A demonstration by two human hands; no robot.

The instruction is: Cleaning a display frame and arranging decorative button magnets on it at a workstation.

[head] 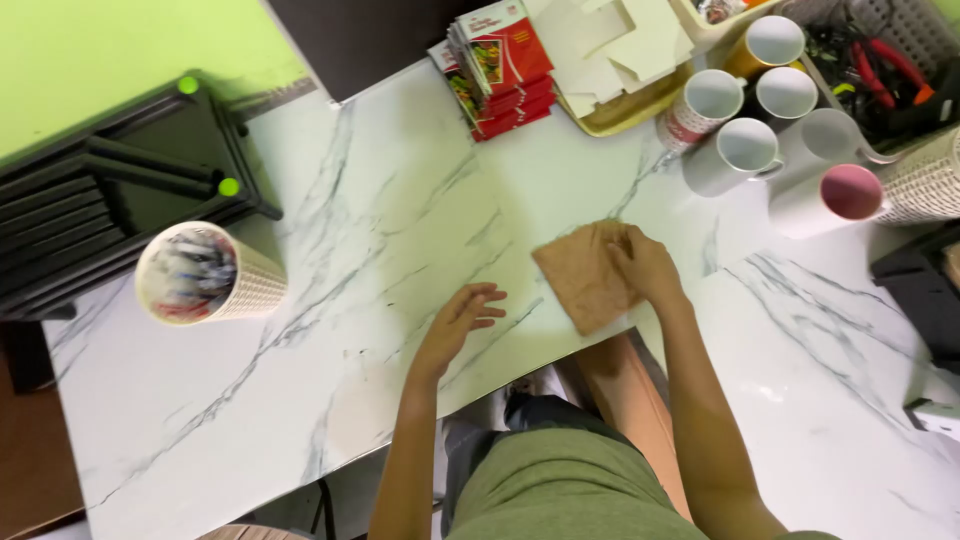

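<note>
Currently, head view, the only one: a person stands at the 6 o'clock edge of a white marbled table (330, 250), both bare arms reaching over it.

Step in hand, as I judge it: flattening or folding a brown cloth-like sheet (580, 280). It lies flat on the table just right of centre, its near corner pointing toward 6 o'clock and close to the table edge. Whether it is cloth, paper or thin cork I cannot tell.

Right hand (645, 265): palm down on the 3 o'clock side of the sheet, fingers loosely spread and pressing on it, not closed round anything. It pins the sheet rather than gripping it.

Left hand (465, 315): at 9 o'clock from the sheet, near it but apart, fingers extended and slightly curled, relaxed, with nothing in it. Whether the fingertips touch the table or hover just over it I cannot tell.

Next move, judged: the left hand would need to reach the free edge while the right keeps the sheet from sliding off the near edge.

Surroundings: a cluster of mugs (745, 145) at 1 o'clock from the sheet, well apart; a stack of red booklets (500, 70) at 12 o'clock; a patterned cup of pens (205, 275) far off at 9 o'clock; a basket of tools (880, 50) at the 2 o'clock corner.
</note>
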